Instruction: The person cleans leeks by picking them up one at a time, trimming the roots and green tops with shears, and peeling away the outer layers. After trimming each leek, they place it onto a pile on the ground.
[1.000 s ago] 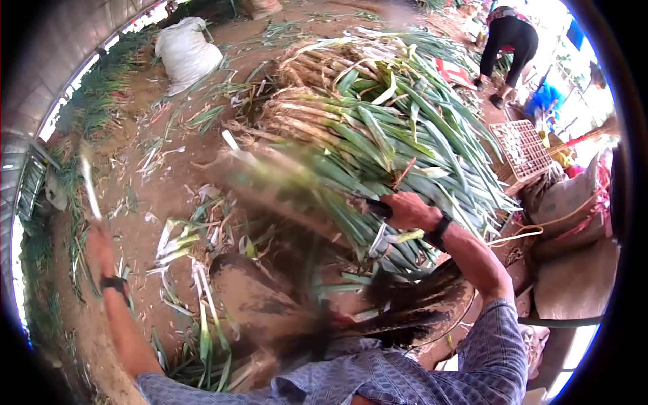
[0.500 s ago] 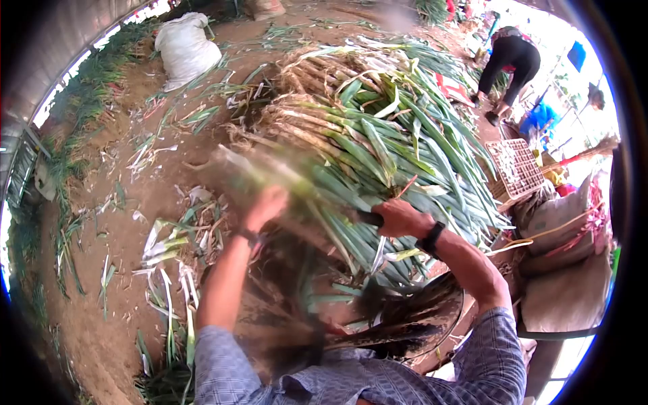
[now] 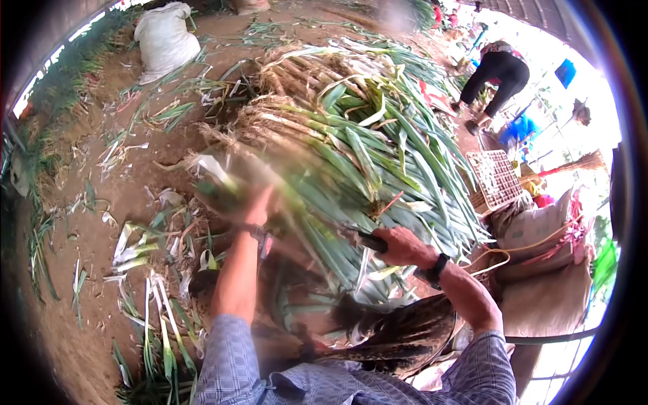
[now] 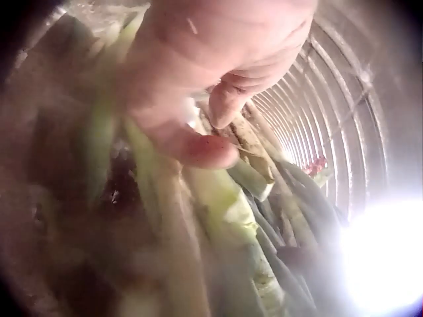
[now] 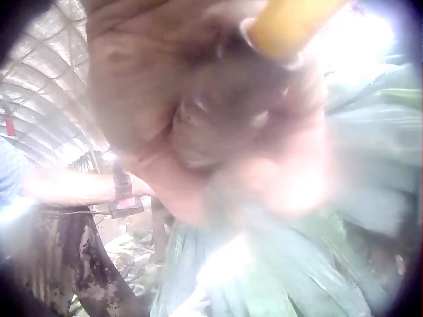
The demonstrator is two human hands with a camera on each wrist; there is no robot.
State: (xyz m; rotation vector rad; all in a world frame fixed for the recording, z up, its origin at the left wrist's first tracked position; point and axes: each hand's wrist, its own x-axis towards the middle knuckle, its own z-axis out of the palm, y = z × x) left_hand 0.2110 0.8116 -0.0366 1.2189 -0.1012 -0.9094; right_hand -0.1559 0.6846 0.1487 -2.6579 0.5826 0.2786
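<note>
In the head view, my blurred left hand (image 3: 260,206) is over a leek (image 3: 219,170) at the near side of the leek pile (image 3: 364,128). Its thumb and a bent finger close in around a pale green leek stalk (image 4: 221,205) in the left wrist view, and the other fingers are mostly hidden. Right of it, my right hand (image 3: 405,246) grips the black handle (image 3: 370,241) of a tool whose far end blurs into the leaves. The right wrist view shows those fingers curled, with a yellow rod-like piece (image 5: 291,30) beside them.
Trimmed leek leaves (image 3: 135,250) lie scattered on the dirt floor at left. A white sack (image 3: 165,40) stands at the back left. At right are a plastic crate (image 3: 496,179) and stuffed sacks (image 3: 540,270). Farther back, another person (image 3: 498,74) bends over.
My left hand swung from the far left, where it held a pale strip, across to the leek. The right hand keeps its grip on the black handle. The head view has shifted slightly.
</note>
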